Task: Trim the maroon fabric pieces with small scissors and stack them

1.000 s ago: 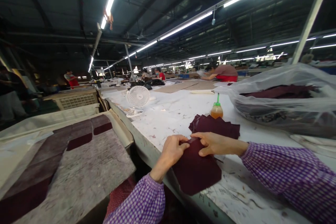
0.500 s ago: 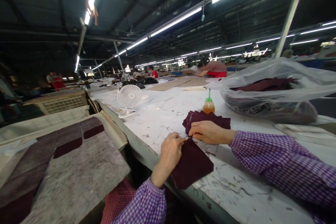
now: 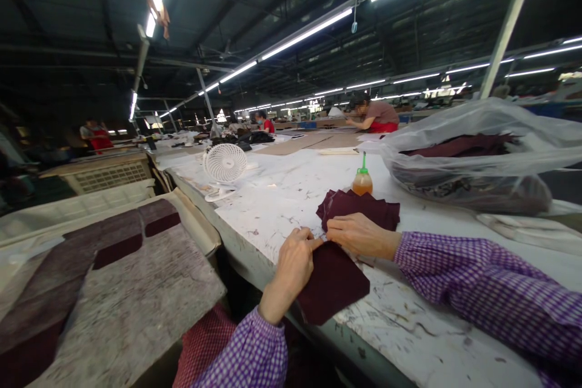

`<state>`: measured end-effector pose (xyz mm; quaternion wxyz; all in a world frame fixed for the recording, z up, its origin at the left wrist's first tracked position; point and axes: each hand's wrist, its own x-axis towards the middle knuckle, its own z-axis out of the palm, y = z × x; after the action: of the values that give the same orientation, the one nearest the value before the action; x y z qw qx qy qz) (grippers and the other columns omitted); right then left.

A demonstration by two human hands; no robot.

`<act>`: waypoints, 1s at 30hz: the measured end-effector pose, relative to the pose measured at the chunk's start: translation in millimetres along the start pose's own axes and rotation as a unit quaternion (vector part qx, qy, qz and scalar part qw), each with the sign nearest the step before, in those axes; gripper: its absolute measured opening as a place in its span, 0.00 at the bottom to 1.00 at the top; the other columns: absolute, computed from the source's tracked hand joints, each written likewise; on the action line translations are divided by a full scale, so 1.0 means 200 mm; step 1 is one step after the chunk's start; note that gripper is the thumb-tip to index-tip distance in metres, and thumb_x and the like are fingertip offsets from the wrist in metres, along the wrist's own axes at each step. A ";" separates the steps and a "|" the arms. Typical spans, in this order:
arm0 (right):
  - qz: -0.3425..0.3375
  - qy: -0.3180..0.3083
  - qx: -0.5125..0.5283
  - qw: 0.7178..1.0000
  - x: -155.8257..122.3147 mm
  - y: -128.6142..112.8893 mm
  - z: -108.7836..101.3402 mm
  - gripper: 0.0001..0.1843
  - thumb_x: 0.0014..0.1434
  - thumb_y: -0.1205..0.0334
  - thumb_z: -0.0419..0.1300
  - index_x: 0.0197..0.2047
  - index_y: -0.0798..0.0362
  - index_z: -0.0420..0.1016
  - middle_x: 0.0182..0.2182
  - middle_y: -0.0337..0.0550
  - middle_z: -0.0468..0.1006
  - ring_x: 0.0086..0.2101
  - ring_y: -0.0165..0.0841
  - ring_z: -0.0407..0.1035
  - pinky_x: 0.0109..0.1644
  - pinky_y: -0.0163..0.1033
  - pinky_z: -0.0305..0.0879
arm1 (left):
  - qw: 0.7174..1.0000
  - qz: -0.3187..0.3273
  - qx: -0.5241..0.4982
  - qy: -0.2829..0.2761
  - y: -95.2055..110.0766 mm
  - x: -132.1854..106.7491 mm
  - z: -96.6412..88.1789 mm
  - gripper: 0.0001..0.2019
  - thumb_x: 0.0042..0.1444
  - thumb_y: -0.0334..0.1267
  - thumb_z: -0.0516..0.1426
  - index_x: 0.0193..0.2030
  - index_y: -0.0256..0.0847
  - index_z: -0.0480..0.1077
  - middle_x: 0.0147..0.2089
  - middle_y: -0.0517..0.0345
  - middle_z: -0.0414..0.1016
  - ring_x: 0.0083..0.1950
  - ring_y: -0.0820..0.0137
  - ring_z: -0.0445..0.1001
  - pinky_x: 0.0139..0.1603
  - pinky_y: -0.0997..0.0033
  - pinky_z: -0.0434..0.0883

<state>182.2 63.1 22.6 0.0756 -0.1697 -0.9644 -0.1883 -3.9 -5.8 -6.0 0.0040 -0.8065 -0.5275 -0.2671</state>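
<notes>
Maroon panel (image 3: 336,285) lies flat near the close edge of the white surface (image 3: 273,212), lower corner poking past that edge. Left hand (image 3: 294,257): fingers curled at the panel's upper left side, touching it. Right hand (image 3: 361,235): fingertips bunched at the panel's far corner, wrist coming in from the right. Both sets of fingertips nearly meet there; they hide the contact, so can't tell whether either hand is pinching the panel or only pressing it. Both arms in purple checked sleeves (image 3: 454,267).

Just beyond the right hand: stack of maroon pieces (image 3: 364,209), edges fanned unevenly. Squeeze bottle (image 3: 362,184), green top, amber liquid, upright right behind the stack. White fan (image 3: 225,163) farther off to the left, near the surface's left edge. Clear plastic bag (image 3: 468,188) on the right, more maroon material inside; folded pale cloth (image 3: 518,230) in front of it.

Lower left, apart from the surface: mottled grey board (image 3: 145,291) with dark maroon strips (image 3: 119,251) on it. Slatted crate (image 3: 113,179) behind. Background: co-worker (image 3: 382,116) in red and brown leaning over, tube lights (image 3: 309,34) overhead.
</notes>
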 end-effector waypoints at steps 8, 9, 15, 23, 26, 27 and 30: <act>-0.002 0.024 -0.021 0.999 -0.05 -0.03 -0.04 0.12 0.62 0.72 0.49 0.44 0.59 0.71 0.39 0.48 0.71 0.40 0.38 0.63 0.45 0.46 0.62 | 0.998 0.024 0.065 -0.011 0.03 -0.01 0.00 0.17 0.59 0.25 0.47 0.39 0.44 0.75 0.38 0.56 0.69 0.41 0.66 0.64 0.41 0.68 0.65; 0.012 0.030 0.030 0.999 -0.04 -0.03 -0.04 0.13 0.61 0.74 0.49 0.46 0.58 0.71 0.41 0.48 0.70 0.41 0.37 0.64 0.45 0.44 0.63 | 0.998 0.023 0.066 -0.010 0.03 -0.01 0.00 0.17 0.58 0.24 0.47 0.39 0.44 0.75 0.39 0.56 0.69 0.42 0.66 0.64 0.41 0.68 0.65; 0.049 0.029 0.200 0.978 -0.02 -0.10 -0.01 0.20 0.55 0.77 0.47 0.46 0.57 0.73 0.41 0.48 0.71 0.41 0.34 0.65 0.48 0.40 0.65 | 1.000 0.019 0.016 -0.015 -0.03 -0.02 -0.05 0.15 0.59 0.26 0.49 0.41 0.44 0.76 0.37 0.56 0.71 0.42 0.66 0.66 0.42 0.69 0.66; 0.035 -0.012 0.208 0.977 0.00 -0.09 -0.04 0.20 0.57 0.77 0.45 0.46 0.56 0.73 0.40 0.48 0.71 0.41 0.34 0.64 0.47 0.38 0.62 | 0.995 0.026 -0.091 0.043 -0.22 -0.19 -0.14 0.11 0.61 0.31 0.52 0.37 0.41 0.76 0.34 0.56 0.71 0.39 0.69 0.67 0.40 0.71 0.66; 0.017 -0.035 0.168 0.985 0.02 -0.10 -0.08 0.27 0.53 0.80 0.46 0.52 0.54 0.71 0.40 0.49 0.69 0.41 0.35 0.63 0.47 0.40 0.62 | 0.996 0.055 -0.047 0.058 -0.21 -0.21 -0.14 0.12 0.63 0.33 0.50 0.38 0.40 0.76 0.34 0.55 0.71 0.39 0.69 0.66 0.40 0.71 0.65; 0.014 -0.048 0.149 0.988 0.03 -0.11 -0.09 0.29 0.52 0.80 0.46 0.53 0.53 0.70 0.39 0.49 0.68 0.40 0.35 0.63 0.46 0.40 0.62 | 0.996 0.062 -0.028 0.062 -0.21 -0.21 -0.14 0.13 0.63 0.33 0.49 0.38 0.40 0.75 0.34 0.55 0.70 0.39 0.69 0.66 0.40 0.71 0.65; 0.018 -0.099 0.074 0.992 0.08 -0.16 -0.13 0.32 0.51 0.79 0.49 0.58 0.46 0.67 0.37 0.50 0.68 0.36 0.37 0.63 0.40 0.41 0.62 | 0.995 0.077 0.024 0.062 -0.19 -0.22 -0.15 0.13 0.64 0.33 0.48 0.39 0.41 0.75 0.35 0.54 0.70 0.40 0.68 0.65 0.40 0.70 0.64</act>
<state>158.5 29.5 39.3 -0.0046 -0.1989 -0.9752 -0.0972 -61.8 -34.4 -10.2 0.0767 -0.8264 -0.4687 -0.3024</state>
